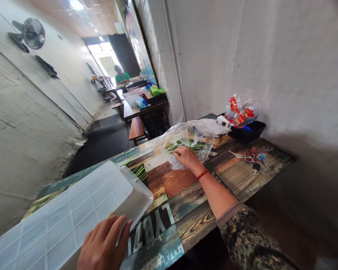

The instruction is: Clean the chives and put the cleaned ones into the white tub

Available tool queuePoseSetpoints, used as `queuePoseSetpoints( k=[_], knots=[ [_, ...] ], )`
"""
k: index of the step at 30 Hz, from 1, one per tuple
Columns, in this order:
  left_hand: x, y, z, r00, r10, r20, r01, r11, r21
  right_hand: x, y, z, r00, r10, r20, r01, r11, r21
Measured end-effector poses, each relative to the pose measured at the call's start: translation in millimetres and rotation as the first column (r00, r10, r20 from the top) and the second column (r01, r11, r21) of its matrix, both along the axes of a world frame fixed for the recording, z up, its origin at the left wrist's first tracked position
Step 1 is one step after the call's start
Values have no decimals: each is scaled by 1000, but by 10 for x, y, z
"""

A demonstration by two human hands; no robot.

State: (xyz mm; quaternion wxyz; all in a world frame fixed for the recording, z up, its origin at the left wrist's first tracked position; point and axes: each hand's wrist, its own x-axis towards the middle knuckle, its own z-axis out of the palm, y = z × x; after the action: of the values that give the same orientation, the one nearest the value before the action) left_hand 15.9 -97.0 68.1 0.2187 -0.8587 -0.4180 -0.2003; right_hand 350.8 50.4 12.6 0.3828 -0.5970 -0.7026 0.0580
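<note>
A translucent white plastic box (pixel 70 213) is tipped over the left part of the table, its ridged bottom facing up. My left hand (pixel 105 242) is closed on its near edge. Several thin green stalks (pixel 140 172) lie on the table just beyond the box's right end. A clear plastic bag (pixel 183 133) lies spread with leafy green vegetables (pixel 198 146) in it. Over the bag's near side is my right hand (pixel 187 157), its fingers curled together at the greens; what they pinch is hidden. A red beaded bracelet (pixel 202 174) circles that wrist.
Scissors and keys (pixel 250 157) lie at the table's right. Behind them stands a black tray (pixel 249 131) with a red-printed clear bag (pixel 240 110). Walls flank the patchwork table (pixel 197 217). Farther off are tables, a bench (pixel 136 127) and a seated person in green (pixel 121 77).
</note>
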Motion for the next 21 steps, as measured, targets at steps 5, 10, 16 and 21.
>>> queuePoseSetpoints(
  k=[5,10,16,21],
  knots=[
    [774,667,319,992,-107,-71,95,984,-149,-103,63,-109,985,98,-143,-101,995,-13],
    [1530,1294,162,985,-171,-29,136,865,-482,13,70,-135,975,179,-134,-192,977,-94],
    [1787,1678,-153,942,-166,-292,-64,765,-641,175,47,-84,938,332,-97,-345,910,-230],
    [1593,1825,-37,906,-132,-403,-160,773,-614,430,86,-70,989,9,-145,-23,995,-97]
  ],
)
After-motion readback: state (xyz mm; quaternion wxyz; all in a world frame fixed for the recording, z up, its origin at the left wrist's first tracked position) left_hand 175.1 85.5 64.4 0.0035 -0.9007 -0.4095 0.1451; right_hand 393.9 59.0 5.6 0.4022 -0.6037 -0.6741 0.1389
